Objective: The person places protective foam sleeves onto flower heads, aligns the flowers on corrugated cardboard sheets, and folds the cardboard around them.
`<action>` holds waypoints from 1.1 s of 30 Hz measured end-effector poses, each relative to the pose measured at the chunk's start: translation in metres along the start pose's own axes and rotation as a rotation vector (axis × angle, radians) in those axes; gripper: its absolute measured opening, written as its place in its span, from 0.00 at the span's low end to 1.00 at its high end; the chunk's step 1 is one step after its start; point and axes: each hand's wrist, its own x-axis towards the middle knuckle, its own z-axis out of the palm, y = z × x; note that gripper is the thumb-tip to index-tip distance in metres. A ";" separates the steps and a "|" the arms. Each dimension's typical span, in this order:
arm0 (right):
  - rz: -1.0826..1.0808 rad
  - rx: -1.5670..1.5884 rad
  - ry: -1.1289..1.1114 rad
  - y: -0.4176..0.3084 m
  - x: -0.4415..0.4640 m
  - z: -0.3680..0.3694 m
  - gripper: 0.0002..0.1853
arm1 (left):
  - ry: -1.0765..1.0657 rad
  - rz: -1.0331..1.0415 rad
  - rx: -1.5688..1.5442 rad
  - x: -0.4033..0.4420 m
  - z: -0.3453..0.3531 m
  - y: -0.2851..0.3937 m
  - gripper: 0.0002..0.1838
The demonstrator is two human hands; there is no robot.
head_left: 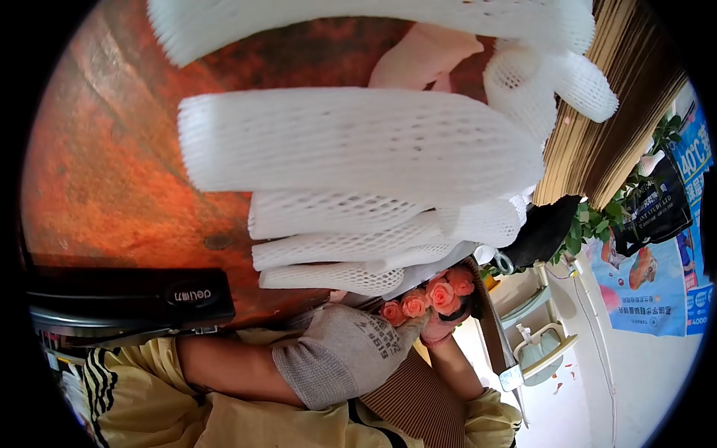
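Clearly, the white nets (358,142) bulk up nearest the camera and could hide the work or catch on a petal. Just below, the left hand (347,355), grey-gloved, rests its fingertips against the pink roses (442,296); whether that grip is pinching, I cannot tell. The right hand (439,334), in a pinkish glove and partly hidden, appears clamped on the bunch from beneath. Squeezing too hard could bruise the blooms; too slack a hold could drop them.

As for writing, the grey glove's print is too skewed to read surely. A black case (112,295) on the orange-red bench (112,187) says "deli 得力". Farther off, a black bag (653,205) shows "ANT STUDY LTD", and a blue poster (694,153) "40°C".
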 end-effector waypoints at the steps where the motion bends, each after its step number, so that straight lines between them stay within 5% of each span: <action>1: 0.022 0.032 0.011 -0.001 0.000 0.002 0.17 | -0.014 -0.004 0.003 0.000 0.001 0.000 0.22; 4: 0.150 0.402 0.046 -0.003 -0.003 0.002 0.17 | -0.033 -0.007 -0.001 -0.001 0.001 0.001 0.22; 10: -0.056 -0.344 -0.027 0.007 -0.006 -0.008 0.19 | -0.137 -0.013 -0.009 0.001 -0.007 0.002 0.25; 13: -0.296 -0.261 0.098 -0.001 -0.001 -0.004 0.18 | -0.148 -0.009 0.010 -0.001 -0.003 0.002 0.27; 16: 0.089 0.077 0.006 0.014 -0.009 -0.002 0.21 | -0.157 -0.012 0.008 -0.001 -0.005 0.002 0.28; 19: 0.105 0.205 -0.018 0.015 -0.008 -0.004 0.23 | -0.168 -0.031 -0.019 -0.002 -0.001 0.002 0.28; 25: -0.028 -0.051 -0.028 0.003 0.000 -0.006 0.20 | -0.190 -0.041 -0.023 -0.002 -0.003 0.002 0.27; 27: -0.296 -0.408 0.066 -0.009 0.004 -0.002 0.14 | -0.163 -0.028 -0.009 -0.003 -0.001 0.002 0.27; 31: -0.046 0.125 0.106 -0.007 -0.001 0.001 0.20 | -0.086 -0.015 -0.031 -0.004 0.005 0.000 0.27; 33: -0.177 -0.146 0.055 -0.011 0.001 -0.004 0.19 | -0.044 -0.001 -0.035 -0.003 0.003 -0.001 0.26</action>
